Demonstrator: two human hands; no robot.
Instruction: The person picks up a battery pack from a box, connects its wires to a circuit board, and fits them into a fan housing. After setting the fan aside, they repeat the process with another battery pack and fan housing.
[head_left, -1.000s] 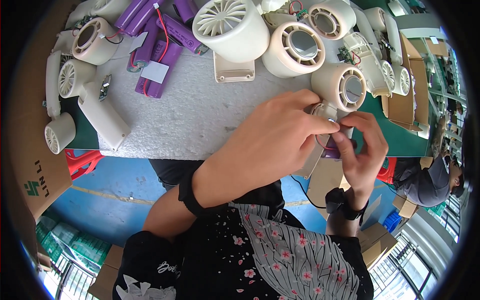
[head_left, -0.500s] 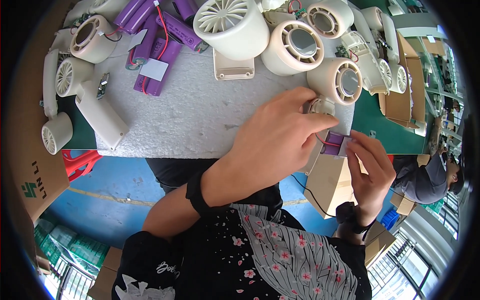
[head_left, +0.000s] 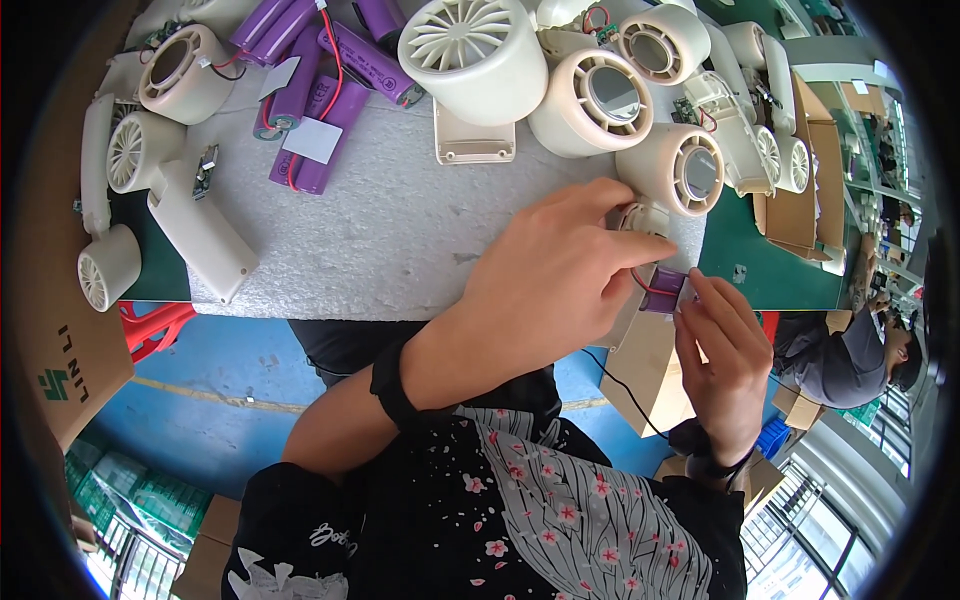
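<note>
A cream handheld fan [head_left: 672, 168] lies at the table's right front corner, its handle pointing toward me. My left hand [head_left: 560, 265] is closed around the fan's neck, with thumb and forefinger at the opened handle. A purple battery pack [head_left: 660, 292] with a red wire lies at the handle. My right hand [head_left: 725, 350] has its fingertips pinched at the pack's right end, against a small white pad [head_left: 686, 293]. The fingers partly hide this pad, and my left hand covers much of the handle.
Several cream fan bodies [head_left: 475, 60] stand along the back of the grey foam sheet [head_left: 350, 250]. Purple battery packs [head_left: 325, 125] are heaped at back left. A fan handle [head_left: 200, 235] and a small circuit board [head_left: 205, 170] lie left. An open cardboard box [head_left: 800, 190] stands right.
My right hand has moved slightly left, closer to the battery pack, and the white pad shows narrower. My left hand keeps its hold on the fan.
</note>
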